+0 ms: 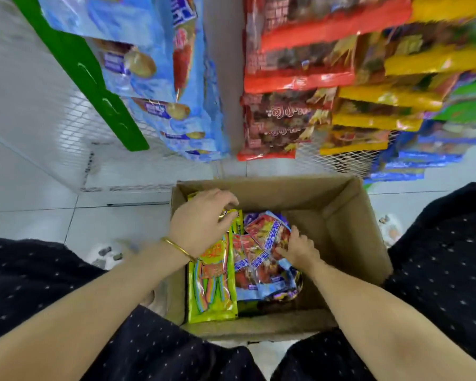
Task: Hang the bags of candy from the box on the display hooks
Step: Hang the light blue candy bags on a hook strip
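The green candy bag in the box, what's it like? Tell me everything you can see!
The shiny lime-green plastic candy bag is long and flat, printed with rainbow-striped candy strips and a red-and-yellow label. It lies along the left side of the open brown cardboard box, its top end towards the far wall. The left hand, with a gold bangle on its wrist, curls its fingers round the bag's top end. Its right edge lies against a pile of red-and-blue packets.

Brown box [341, 215]; lime-green rainbow-striped bag [212, 303]; gold bangle [176, 247]; navy dotted trousers [437, 257].
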`<state>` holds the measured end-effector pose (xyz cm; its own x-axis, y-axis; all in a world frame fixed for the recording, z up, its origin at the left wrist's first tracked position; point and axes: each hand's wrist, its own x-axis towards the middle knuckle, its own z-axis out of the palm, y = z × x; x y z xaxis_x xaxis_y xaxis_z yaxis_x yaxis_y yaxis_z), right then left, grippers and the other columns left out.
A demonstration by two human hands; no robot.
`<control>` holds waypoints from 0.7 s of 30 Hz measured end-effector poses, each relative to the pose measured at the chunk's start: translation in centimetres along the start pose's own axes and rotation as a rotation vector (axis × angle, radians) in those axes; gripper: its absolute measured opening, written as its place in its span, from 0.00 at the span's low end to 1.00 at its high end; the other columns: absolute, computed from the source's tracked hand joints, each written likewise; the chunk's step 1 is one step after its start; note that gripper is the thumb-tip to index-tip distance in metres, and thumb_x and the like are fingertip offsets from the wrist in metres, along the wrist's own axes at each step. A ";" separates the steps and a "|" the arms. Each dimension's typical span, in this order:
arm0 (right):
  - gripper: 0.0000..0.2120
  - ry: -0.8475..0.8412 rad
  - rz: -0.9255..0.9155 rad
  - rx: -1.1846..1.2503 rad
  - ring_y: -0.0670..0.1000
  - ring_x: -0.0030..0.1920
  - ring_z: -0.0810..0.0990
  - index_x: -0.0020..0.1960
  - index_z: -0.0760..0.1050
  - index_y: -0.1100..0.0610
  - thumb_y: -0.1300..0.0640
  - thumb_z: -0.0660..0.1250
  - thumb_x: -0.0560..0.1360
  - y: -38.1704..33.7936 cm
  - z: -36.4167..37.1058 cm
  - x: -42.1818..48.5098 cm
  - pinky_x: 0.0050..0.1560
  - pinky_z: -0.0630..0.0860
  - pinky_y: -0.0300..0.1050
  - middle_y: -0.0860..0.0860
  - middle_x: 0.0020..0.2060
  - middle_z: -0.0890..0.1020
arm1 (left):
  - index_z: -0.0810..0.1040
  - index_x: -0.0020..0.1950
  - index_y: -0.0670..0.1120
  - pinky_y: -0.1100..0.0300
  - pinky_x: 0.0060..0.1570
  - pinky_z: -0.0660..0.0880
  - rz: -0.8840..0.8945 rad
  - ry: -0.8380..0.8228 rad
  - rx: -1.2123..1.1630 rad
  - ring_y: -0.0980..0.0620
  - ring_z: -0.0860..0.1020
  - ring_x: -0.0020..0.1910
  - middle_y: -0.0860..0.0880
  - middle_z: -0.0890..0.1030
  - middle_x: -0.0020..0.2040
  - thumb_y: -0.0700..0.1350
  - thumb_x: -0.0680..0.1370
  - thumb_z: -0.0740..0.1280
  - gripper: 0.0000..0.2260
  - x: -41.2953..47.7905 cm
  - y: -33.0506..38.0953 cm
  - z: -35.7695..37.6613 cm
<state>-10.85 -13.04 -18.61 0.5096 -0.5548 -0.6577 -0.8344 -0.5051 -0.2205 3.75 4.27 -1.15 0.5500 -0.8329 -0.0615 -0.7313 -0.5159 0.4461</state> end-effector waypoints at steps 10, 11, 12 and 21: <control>0.22 0.032 0.257 0.530 0.57 0.52 0.79 0.53 0.75 0.63 0.53 0.77 0.65 1.7 -1.3 1.0 0.43 0.72 0.44 0.57 0.51 0.79 | 0.78 0.53 0.43 0.77 0.37 0.68 -0.212 -0.058 -0.267 0.59 0.75 0.38 0.50 0.78 0.46 0.38 0.76 0.64 0.07 1.0 -0.4 0.6; 0.17 0.053 0.233 0.613 0.57 0.49 0.79 0.48 0.75 0.62 0.57 0.77 0.66 1.9 -1.7 0.7 0.43 0.73 0.46 0.57 0.49 0.79 | 0.78 0.53 0.43 0.77 0.36 0.68 -0.221 -0.070 -0.289 0.57 0.75 0.39 0.49 0.79 0.47 0.38 0.76 0.64 0.07 1.1 -0.3 0.7; 0.14 0.065 0.193 0.738 0.56 0.45 0.79 0.44 0.73 0.60 0.61 0.77 0.66 2.1 -2.2 0.2 0.42 0.75 0.46 0.58 0.47 0.79 | 0.77 0.55 0.43 0.77 0.36 0.68 -0.234 -0.083 -0.308 0.55 0.76 0.41 0.48 0.79 0.48 0.39 0.76 0.64 0.08 1.1 -0.2 0.7; 0.19 -0.325 -0.428 1.144 0.59 0.52 0.81 0.55 0.69 0.62 0.67 0.72 0.68 -1.9 -10.5 -8.1 0.52 0.78 0.52 0.60 0.52 0.81 | 0.74 0.51 0.45 0.70 0.38 0.71 -0.284 -0.052 -0.605 0.52 0.80 0.44 0.53 0.79 0.41 0.42 0.73 0.70 0.09 0.8 2.8 -0.9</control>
<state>-11.19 -14.47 -5.31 0.8439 -0.2194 -0.4897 -0.4021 0.3458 -0.8478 2.49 2.34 0.85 0.6567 -0.6976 -0.2864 -0.1976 -0.5257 0.8274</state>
